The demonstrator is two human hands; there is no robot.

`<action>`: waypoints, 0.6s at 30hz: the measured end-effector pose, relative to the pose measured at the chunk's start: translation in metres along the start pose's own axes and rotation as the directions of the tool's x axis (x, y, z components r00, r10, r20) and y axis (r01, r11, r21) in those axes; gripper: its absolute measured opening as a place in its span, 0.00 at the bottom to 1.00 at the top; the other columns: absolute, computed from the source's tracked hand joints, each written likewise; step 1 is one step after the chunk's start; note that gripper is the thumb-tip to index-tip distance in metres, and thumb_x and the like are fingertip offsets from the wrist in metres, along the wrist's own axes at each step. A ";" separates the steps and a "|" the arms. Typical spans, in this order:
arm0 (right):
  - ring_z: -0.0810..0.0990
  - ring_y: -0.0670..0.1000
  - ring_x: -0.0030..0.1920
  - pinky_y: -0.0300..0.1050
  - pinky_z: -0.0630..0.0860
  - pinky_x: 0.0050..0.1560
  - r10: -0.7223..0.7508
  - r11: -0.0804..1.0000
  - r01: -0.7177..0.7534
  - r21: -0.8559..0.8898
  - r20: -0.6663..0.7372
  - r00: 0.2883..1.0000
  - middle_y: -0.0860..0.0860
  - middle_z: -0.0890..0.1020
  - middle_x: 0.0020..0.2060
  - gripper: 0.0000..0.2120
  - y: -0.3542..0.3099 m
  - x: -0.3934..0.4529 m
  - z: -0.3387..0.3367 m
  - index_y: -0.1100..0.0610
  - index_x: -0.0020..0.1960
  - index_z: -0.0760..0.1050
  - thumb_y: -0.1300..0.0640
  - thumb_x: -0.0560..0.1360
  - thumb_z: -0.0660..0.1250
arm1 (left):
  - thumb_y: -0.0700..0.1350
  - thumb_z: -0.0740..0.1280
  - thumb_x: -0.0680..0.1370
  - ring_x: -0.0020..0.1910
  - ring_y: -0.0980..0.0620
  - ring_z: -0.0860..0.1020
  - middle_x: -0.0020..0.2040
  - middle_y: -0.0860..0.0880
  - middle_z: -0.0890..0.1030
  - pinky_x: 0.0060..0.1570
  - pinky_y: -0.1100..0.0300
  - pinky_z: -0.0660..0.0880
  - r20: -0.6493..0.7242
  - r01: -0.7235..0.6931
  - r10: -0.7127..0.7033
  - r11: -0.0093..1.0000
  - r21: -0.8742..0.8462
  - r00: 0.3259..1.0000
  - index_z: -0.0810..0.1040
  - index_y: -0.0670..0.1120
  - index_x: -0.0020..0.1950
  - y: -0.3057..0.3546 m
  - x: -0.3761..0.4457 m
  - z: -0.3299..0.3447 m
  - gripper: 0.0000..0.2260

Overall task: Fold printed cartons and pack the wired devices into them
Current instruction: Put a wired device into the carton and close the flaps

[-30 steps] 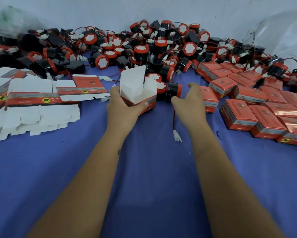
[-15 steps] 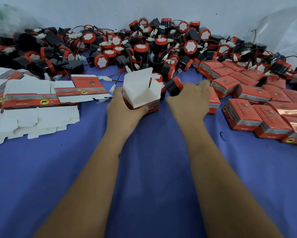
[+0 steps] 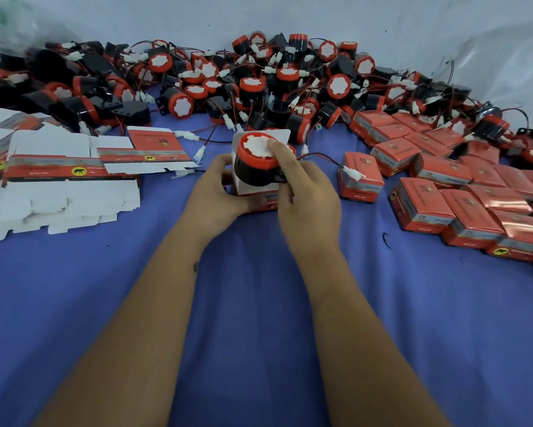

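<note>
Blue cloth [image 3: 259, 303] covers the whole table, and I see my two bare arms reaching up the middle of the frame. My left hand [image 3: 211, 195] curls round the small red and white printed carton [image 3: 253, 192] just above the middle of the frame, with the thumb on its near side. The carton is open at the top and its white flap [image 3: 282, 135] stands up behind. My right hand [image 3: 305, 192] pinches the round black wired device with a red rim and white face [image 3: 257, 158]. One finger lies on the white face and the others go round its right side. The device sits at the mouth of the carton, partly in it, with its face tilted toward me. Its thin red and black wire [image 3: 324, 157] runs off to the right. The small white plug [image 3: 351, 173] at the wire's end rests on a closed red carton [image 3: 361, 177] just beside my right hand.

A big pile of the same black and red devices [image 3: 259, 81] fills the top of the frame. A stack of flat unfolded cartons [image 3: 65, 180] lies at the left. Many closed red cartons [image 3: 462, 192] sit in rows at the right.
</note>
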State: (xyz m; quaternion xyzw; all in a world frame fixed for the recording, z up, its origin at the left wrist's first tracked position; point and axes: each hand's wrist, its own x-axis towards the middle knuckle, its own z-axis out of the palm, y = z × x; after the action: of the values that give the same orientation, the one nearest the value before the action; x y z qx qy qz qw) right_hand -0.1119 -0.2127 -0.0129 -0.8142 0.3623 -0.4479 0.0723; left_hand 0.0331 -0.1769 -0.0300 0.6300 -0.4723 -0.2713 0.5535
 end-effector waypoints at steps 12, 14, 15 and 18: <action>0.74 0.48 0.52 0.43 0.74 0.46 0.136 0.981 -0.144 0.134 0.066 0.989 0.41 0.78 0.51 0.19 -0.004 0.002 0.000 0.47 0.62 0.73 0.44 0.73 0.70 | 0.37 0.78 0.70 0.48 0.63 0.82 0.56 0.54 0.81 0.43 0.70 0.77 0.128 -0.034 0.038 0.999 -0.033 0.991 0.72 0.60 0.60 -0.001 0.003 -0.006 0.27; 0.73 0.48 0.50 0.42 0.73 0.45 0.103 0.986 -0.114 0.125 0.087 0.991 0.38 0.75 0.49 0.19 -0.004 0.002 -0.003 0.46 0.63 0.73 0.46 0.73 0.69 | 0.36 0.77 0.70 0.48 0.63 0.82 0.57 0.52 0.81 0.43 0.70 0.77 0.133 -0.029 0.034 0.999 -0.037 0.991 0.72 0.59 0.61 -0.002 0.004 -0.005 0.28; 0.72 0.49 0.50 0.42 0.73 0.45 0.099 0.985 -0.111 0.132 0.097 0.990 0.37 0.75 0.49 0.19 -0.004 0.002 -0.003 0.46 0.63 0.73 0.47 0.73 0.69 | 0.36 0.78 0.70 0.48 0.63 0.82 0.57 0.52 0.81 0.44 0.69 0.78 0.134 -0.025 0.029 0.999 -0.035 0.991 0.72 0.58 0.62 -0.002 0.004 -0.005 0.28; 0.71 0.50 0.51 0.45 0.74 0.50 0.116 0.978 -0.126 0.167 0.068 0.991 0.42 0.78 0.50 0.19 -0.006 0.004 -0.003 0.48 0.61 0.75 0.49 0.72 0.71 | 0.36 0.77 0.70 0.49 0.62 0.82 0.57 0.52 0.81 0.45 0.67 0.79 0.142 -0.018 0.024 0.999 -0.041 0.990 0.72 0.57 0.63 -0.002 0.003 -0.005 0.28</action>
State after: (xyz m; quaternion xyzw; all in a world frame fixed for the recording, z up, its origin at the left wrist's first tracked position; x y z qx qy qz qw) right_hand -0.1098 -0.2100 -0.0053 -0.7939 0.3693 -0.4485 0.1794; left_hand 0.0396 -0.1776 -0.0303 0.5930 -0.5119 -0.3191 0.5334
